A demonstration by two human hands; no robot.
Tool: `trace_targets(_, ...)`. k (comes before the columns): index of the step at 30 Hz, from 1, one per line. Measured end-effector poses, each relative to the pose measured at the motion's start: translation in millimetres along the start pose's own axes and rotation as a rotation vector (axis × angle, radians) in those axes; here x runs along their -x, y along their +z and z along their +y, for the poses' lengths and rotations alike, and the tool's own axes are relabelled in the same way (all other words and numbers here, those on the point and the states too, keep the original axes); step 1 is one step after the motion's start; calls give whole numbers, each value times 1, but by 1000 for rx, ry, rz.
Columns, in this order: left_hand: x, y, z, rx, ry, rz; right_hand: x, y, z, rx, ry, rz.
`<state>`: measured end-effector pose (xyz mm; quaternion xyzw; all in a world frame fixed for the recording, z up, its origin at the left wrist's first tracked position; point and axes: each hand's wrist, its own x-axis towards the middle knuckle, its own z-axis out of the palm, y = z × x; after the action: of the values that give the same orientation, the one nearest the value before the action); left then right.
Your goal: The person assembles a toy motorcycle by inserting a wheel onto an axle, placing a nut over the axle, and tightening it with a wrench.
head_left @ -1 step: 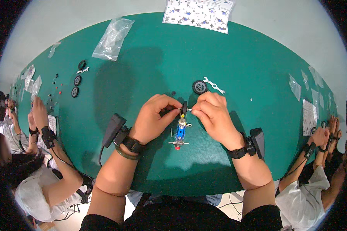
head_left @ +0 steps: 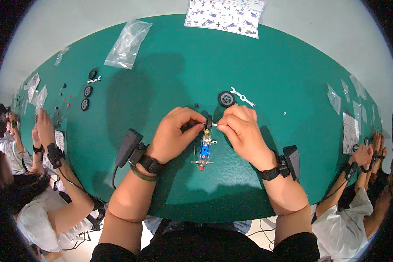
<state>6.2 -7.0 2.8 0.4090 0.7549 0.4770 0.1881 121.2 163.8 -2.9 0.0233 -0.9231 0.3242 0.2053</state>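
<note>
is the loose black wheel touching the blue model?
No. The loose black wheel lies apart on the green table, beyond the blue model held between both hands.

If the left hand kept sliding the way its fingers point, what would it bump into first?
Probably the small black wheel on the blue model, right at the left hand fingertips; just beyond waits the right hand.

Light: bright, even, from overhead
Shadows: soft dark patch on the green table (head_left: 292,78) beyond the hands
Edges: strong fisheye bend, black corners
Focus: centre sharp, rim softer
Glare: faint on plastic bag (head_left: 127,40)
</note>
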Motion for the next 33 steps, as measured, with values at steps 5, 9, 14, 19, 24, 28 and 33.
trace_targets(5,0,0,-2,-2,-11,-15,0,1,0,61,24,-53)
trace_targets(9,-2,0,-2,19,-23,-8,-1,1,3,38,53,-117)
trace_targets(14,-4,-1,-4,9,4,17,-5,2,2,-101,95,-99)
trace_targets(19,-5,-1,-2,6,13,9,-6,0,4,-82,65,-62)
trace_targets(24,-5,-1,-4,28,10,15,-7,0,2,-50,48,-54)
trace_targets(28,-5,-1,-2,12,11,9,-6,0,2,-24,38,-47)
trace_targets(33,-4,-1,-3,11,-5,2,-6,1,3,12,35,-55)
